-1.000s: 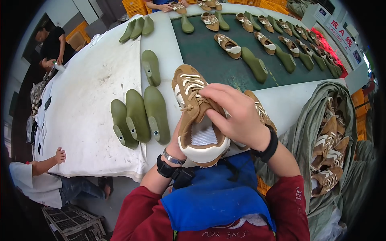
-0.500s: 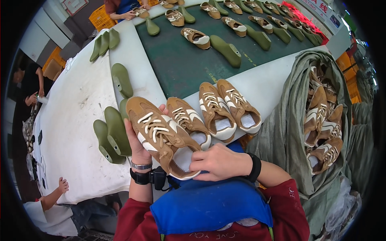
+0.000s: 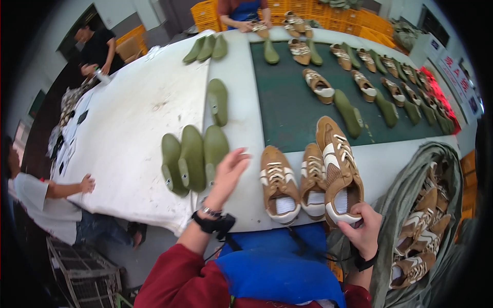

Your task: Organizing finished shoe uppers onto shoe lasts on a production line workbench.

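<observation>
My right hand [image 3: 363, 228] grips a brown and white sneaker [image 3: 343, 172] by its heel, thumb at the collar. The sneaker is raised, toe pointing away from me, and partly covers a second sneaker [image 3: 312, 177] on the table. Left of that stands another matching sneaker [image 3: 280, 182], its heel toward me. My left hand [image 3: 229, 174] is empty, fingers stretched out, between the sneakers and a group of green shoe lasts [image 3: 192, 159]. It hangs close to the nearest last [image 3: 215, 149] and partly overlaps it.
A green belt [image 3: 287, 123] carries rows of sneakers and lasts. More lasts [image 3: 217, 102] stand along the white table [image 3: 138, 128]. At my right, a grey-green sack [image 3: 382, 246] holds several sneakers. Co-workers are at the far edge [image 3: 244, 15] and left.
The view has swung left. My left hand has let go of a sneaker and moved away from it. My right hand has moved right and now holds a sneaker by the heel.
</observation>
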`<action>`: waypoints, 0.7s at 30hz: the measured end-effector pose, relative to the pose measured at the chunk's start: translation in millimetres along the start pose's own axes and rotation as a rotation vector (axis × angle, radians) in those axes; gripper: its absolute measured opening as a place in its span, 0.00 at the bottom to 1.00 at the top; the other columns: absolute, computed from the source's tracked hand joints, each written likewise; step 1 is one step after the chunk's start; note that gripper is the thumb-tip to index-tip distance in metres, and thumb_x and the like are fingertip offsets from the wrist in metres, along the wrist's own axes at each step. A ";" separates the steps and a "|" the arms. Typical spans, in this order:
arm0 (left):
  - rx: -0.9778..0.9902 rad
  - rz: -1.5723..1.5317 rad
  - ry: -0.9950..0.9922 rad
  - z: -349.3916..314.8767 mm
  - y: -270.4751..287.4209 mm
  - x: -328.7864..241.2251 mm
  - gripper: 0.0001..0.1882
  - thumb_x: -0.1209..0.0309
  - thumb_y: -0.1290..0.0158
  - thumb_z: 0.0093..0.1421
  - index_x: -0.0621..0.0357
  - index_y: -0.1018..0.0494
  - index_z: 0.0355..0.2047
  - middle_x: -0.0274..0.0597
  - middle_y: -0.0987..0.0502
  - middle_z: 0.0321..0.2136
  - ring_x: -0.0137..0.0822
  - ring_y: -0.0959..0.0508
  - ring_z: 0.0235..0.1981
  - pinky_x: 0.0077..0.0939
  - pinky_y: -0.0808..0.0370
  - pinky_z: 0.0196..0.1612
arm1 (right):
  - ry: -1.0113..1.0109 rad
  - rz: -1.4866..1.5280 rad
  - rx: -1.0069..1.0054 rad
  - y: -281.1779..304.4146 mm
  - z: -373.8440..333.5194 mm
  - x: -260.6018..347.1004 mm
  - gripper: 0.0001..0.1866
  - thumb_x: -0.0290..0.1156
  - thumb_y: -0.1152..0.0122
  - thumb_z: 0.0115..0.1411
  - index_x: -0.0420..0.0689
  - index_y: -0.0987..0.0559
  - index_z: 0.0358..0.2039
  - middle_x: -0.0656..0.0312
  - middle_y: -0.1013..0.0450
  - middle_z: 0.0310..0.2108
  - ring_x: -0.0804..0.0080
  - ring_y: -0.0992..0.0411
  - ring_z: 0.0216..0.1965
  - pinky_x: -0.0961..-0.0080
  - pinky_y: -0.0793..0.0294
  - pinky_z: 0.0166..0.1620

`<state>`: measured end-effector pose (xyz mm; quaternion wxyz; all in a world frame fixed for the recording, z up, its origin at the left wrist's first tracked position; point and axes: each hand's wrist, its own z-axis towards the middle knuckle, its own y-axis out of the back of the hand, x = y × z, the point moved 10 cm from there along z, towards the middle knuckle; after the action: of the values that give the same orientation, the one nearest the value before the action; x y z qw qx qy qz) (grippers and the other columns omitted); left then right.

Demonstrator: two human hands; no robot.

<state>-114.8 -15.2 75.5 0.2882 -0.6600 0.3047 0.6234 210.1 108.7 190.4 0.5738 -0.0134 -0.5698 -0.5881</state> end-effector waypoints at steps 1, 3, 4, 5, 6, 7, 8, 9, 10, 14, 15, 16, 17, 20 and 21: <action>-0.088 0.191 -0.140 -0.4 21.7 -10.1 0.21 0.69 0.48 0.58 0.60 0.34 0.52 0.44 0.26 0.43 0.39 0.28 0.46 0.33 0.33 0.51 | -0.007 -0.022 -0.027 5.9 -0.8 -6.7 0.21 0.38 0.26 0.36 0.42 0.29 0.22 0.61 0.30 0.21 0.70 0.32 0.17 0.77 0.34 0.20; -0.262 0.748 -0.451 -11.3 41.2 -48.4 0.21 0.73 0.45 0.53 0.63 0.32 0.48 0.50 0.28 0.44 0.48 0.29 0.46 0.36 0.34 0.51 | -0.038 -0.269 0.178 -14.3 -4.8 -31.9 0.19 0.40 0.29 0.41 0.42 0.28 0.25 0.59 0.30 0.22 0.62 0.30 0.20 0.71 0.31 0.24; -0.273 0.857 -0.497 -12.1 48.5 -52.4 0.22 0.72 0.44 0.52 0.64 0.33 0.48 0.52 0.29 0.45 0.50 0.31 0.47 0.38 0.35 0.51 | -0.089 -0.281 0.264 -24.3 -9.6 -42.5 0.17 0.41 0.33 0.45 0.42 0.27 0.27 0.58 0.30 0.25 0.56 0.29 0.24 0.67 0.30 0.28; -0.291 0.967 -0.541 -12.7 54.8 -50.3 0.23 0.72 0.44 0.51 0.65 0.33 0.47 0.54 0.31 0.46 0.53 0.32 0.48 0.39 0.35 0.52 | -0.043 -0.318 0.302 -32.9 -9.2 -42.4 0.17 0.39 0.33 0.46 0.43 0.26 0.31 0.58 0.29 0.29 0.57 0.28 0.24 0.67 0.29 0.29; -0.295 0.957 -0.460 -8.9 67.2 -35.4 0.23 0.71 0.44 0.51 0.65 0.33 0.47 0.54 0.32 0.48 0.52 0.33 0.50 0.39 0.36 0.53 | -0.052 -0.279 0.271 -30.4 -6.5 -40.8 0.17 0.39 0.34 0.47 0.43 0.25 0.33 0.58 0.29 0.31 0.58 0.28 0.25 0.68 0.28 0.29; -0.295 0.945 -0.380 -4.3 78.1 -17.6 0.23 0.70 0.44 0.52 0.65 0.33 0.47 0.54 0.33 0.50 0.52 0.34 0.52 0.39 0.36 0.54 | -0.061 -0.241 0.240 -26.1 -4.0 -38.2 0.17 0.39 0.34 0.47 0.44 0.25 0.35 0.59 0.28 0.33 0.60 0.27 0.25 0.68 0.28 0.29; -0.241 0.859 -0.280 3.6 87.3 4.5 0.23 0.70 0.44 0.51 0.65 0.33 0.47 0.54 0.35 0.52 0.51 0.35 0.53 0.36 0.38 0.56 | -0.066 -0.252 0.221 -19.6 -1.5 -33.7 0.17 0.39 0.34 0.47 0.44 0.25 0.35 0.59 0.28 0.33 0.60 0.27 0.25 0.68 0.28 0.29; -0.225 0.847 -0.303 6.4 82.1 9.7 0.23 0.70 0.44 0.51 0.65 0.33 0.47 0.54 0.35 0.52 0.51 0.35 0.53 0.36 0.38 0.56 | -0.117 -0.228 0.208 -10.3 -0.3 -31.7 0.18 0.38 0.34 0.48 0.45 0.25 0.37 0.59 0.28 0.35 0.61 0.27 0.26 0.69 0.27 0.30; -0.241 0.781 -0.290 10.9 80.1 15.7 0.22 0.71 0.44 0.51 0.65 0.33 0.47 0.53 0.35 0.52 0.50 0.34 0.53 0.36 0.38 0.57 | -0.170 -0.204 0.190 -1.9 0.5 -31.8 0.18 0.38 0.35 0.48 0.46 0.25 0.40 0.59 0.28 0.36 0.62 0.26 0.26 0.70 0.27 0.30; -0.222 0.635 -0.213 15.7 67.8 22.5 0.21 0.77 0.47 0.49 0.63 0.33 0.46 0.50 0.37 0.55 0.46 0.35 0.55 0.33 0.40 0.58 | -0.171 -0.227 0.078 23.8 2.8 -26.9 0.17 0.35 0.38 0.50 0.47 0.25 0.41 0.60 0.27 0.39 0.62 0.26 0.29 0.71 0.26 0.32; -0.261 0.608 -0.239 8.6 82.3 27.9 0.22 0.78 0.47 0.48 0.64 0.33 0.46 0.52 0.37 0.55 0.46 0.36 0.56 0.32 0.41 0.59 | 0.020 -0.291 0.069 18.9 10.3 -14.4 0.17 0.34 0.39 0.50 0.48 0.26 0.42 0.60 0.27 0.39 0.60 0.26 0.33 0.69 0.26 0.33; -0.285 0.579 -0.254 5.2 100.0 42.0 0.22 0.80 0.48 0.47 0.65 0.34 0.46 0.54 0.38 0.56 0.47 0.37 0.57 0.32 0.43 0.60 | -0.004 -0.253 0.136 8.2 18.6 -13.8 0.16 0.34 0.39 0.50 0.48 0.26 0.41 0.60 0.27 0.37 0.58 0.27 0.36 0.68 0.26 0.35; -0.302 0.513 -0.263 -0.4 104.7 45.5 0.23 0.76 0.47 0.47 0.64 0.34 0.47 0.56 0.38 0.54 0.50 0.37 0.56 0.37 0.42 0.59 | 0.048 -0.303 0.178 0.6 25.8 -9.6 0.16 0.35 0.39 0.50 0.49 0.27 0.41 0.60 0.28 0.34 0.59 0.28 0.36 0.67 0.26 0.35; -0.254 0.513 -0.254 10.3 102.1 50.7 0.25 0.75 0.48 0.47 0.65 0.35 0.48 0.54 0.38 0.55 0.47 0.39 0.57 0.37 0.45 0.60 | 0.175 -0.336 0.260 -7.8 50.5 19.6 0.11 0.37 0.41 0.52 0.47 0.27 0.35 0.59 0.29 0.27 0.56 0.28 0.29 0.63 0.28 0.31; -0.215 0.598 -0.254 -0.6 75.3 27.4 0.24 0.76 0.48 0.50 0.66 0.36 0.49 0.54 0.35 0.51 0.48 0.36 0.53 0.35 0.42 0.57 | 0.149 -0.361 0.228 -1.0 62.6 26.5 0.11 0.37 0.41 0.52 0.47 0.27 0.35 0.59 0.29 0.27 0.56 0.28 0.29 0.63 0.28 0.31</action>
<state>-170.7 -65.6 48.1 0.0570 -0.4854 0.3788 0.7859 160.4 133.8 229.4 0.4975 0.1974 -0.5819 -0.6123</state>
